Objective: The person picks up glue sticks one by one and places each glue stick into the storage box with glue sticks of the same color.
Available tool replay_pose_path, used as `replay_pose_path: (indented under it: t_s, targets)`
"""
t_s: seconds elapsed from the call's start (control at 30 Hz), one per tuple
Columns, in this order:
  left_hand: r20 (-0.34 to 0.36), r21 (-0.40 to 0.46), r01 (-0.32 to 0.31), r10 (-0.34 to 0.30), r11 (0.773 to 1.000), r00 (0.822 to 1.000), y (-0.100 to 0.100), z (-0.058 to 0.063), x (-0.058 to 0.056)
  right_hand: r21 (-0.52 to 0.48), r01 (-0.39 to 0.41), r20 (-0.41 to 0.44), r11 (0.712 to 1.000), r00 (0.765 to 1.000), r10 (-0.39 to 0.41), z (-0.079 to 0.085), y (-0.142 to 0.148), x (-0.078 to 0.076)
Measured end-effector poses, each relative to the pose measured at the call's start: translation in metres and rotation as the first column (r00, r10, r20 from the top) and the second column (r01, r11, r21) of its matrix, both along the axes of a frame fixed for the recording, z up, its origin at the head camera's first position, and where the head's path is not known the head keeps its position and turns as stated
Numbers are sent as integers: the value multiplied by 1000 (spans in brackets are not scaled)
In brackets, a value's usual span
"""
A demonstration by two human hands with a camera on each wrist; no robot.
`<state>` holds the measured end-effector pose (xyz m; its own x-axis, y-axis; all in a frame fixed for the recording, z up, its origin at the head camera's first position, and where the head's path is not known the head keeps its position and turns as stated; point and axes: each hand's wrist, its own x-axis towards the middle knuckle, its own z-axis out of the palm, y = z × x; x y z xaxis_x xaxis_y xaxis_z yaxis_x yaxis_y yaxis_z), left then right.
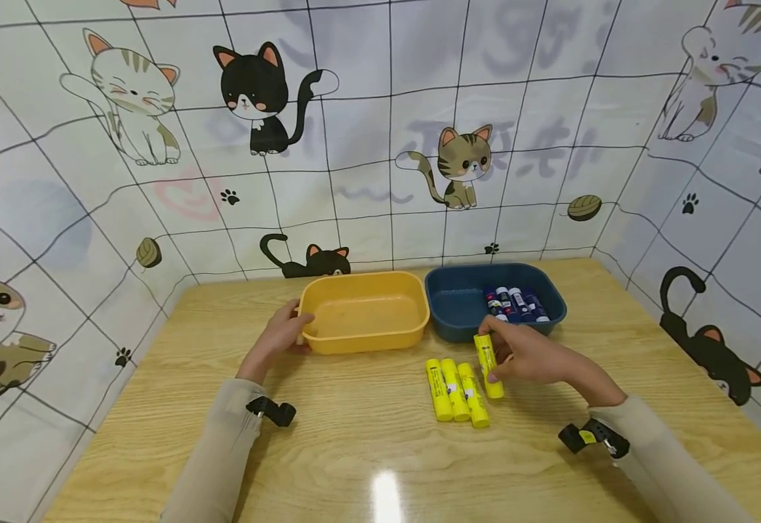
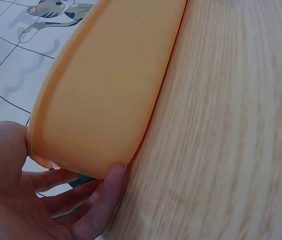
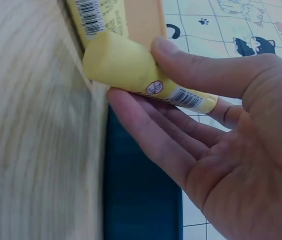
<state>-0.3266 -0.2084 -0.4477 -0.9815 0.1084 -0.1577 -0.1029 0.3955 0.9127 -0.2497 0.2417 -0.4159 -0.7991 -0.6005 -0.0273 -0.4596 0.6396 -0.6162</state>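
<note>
On a wooden table [image 1: 328, 450], a person's left hand [image 1: 282, 329] grips the left end of a yellow bin [image 1: 363, 344], thumb over its rim. The right hand [image 1: 529, 354] pinches a yellow tube [image 1: 486, 354], just right of three matching tubes [image 1: 455, 390] lying side by side. Behind them, a blue bin [image 1: 452, 299] holds dark-blue tubes [image 1: 516, 302].
</note>
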Motion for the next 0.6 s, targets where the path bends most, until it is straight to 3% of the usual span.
replay_pose_path:
  t_s: [0.37, 0.6]
  targets:
    - [-1, -6, -1, 1, 1000, 1000, 0, -1, -1, -68, 87, -5, 994, 996, -88, 18, 0, 4]
    - [2, 7, -7, 7, 1000, 1000, -1, -1, -1, -77, 93, -47, 993, 994, -97, 23, 0, 5]
